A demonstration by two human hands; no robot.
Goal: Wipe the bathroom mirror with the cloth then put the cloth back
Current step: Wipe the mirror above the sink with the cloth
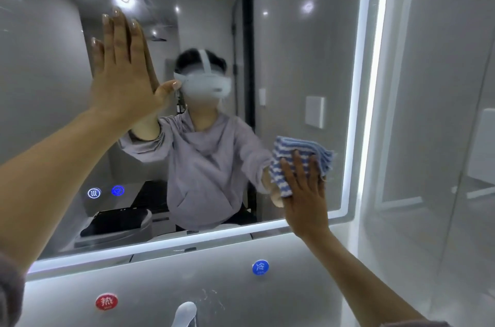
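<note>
The mirror point(294, 59) hangs on the wall point(187, 267) straight ahead. The left hand point(126, 69) lies flat against the glass in its upper left part, fingers pointing up. The right hand point(305, 192) is in the lower right corner, near the mirror's bottom and right edges, with straight fingers pressing the cloth point(297, 155) against the glass (the cloth sticks out above and to the left of the fingertips). Two touch buttons point(105, 191) sit side by side in the mirror's lower left, below the left hand. On the wall below the mirror, the hot-water sticker point(106, 301) is to the left and the cold-water sticker point(260, 267) to the right and higher, with the faucet point(184, 313) between them at the bottom edge. A glass panel point(442, 112) stands right of the mirror.
</note>
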